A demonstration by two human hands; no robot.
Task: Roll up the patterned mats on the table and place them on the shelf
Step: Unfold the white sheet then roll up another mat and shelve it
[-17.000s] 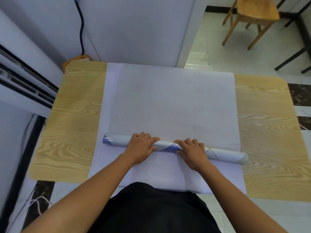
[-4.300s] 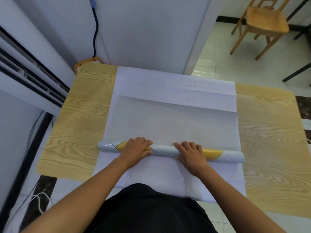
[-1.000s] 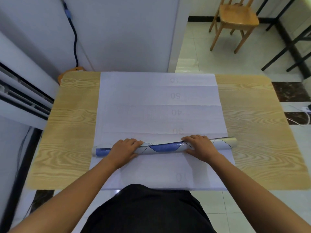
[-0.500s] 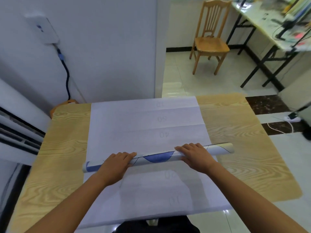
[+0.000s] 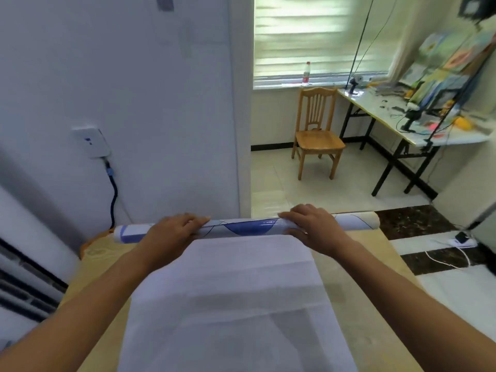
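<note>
Both hands sit on the rolled mat (image 5: 249, 227). Left hand (image 5: 171, 233) has fingers curved over its top, thumb hidden. Right hand (image 5: 312, 228) wraps it, fingers over the top, thumb on the near side. Roll lies crosswise at the far edge of the wood surface (image 5: 375, 264), touching the flat white mats (image 5: 236, 304). Wooden chair (image 5: 316, 132) stands beyond, well apart.
</note>
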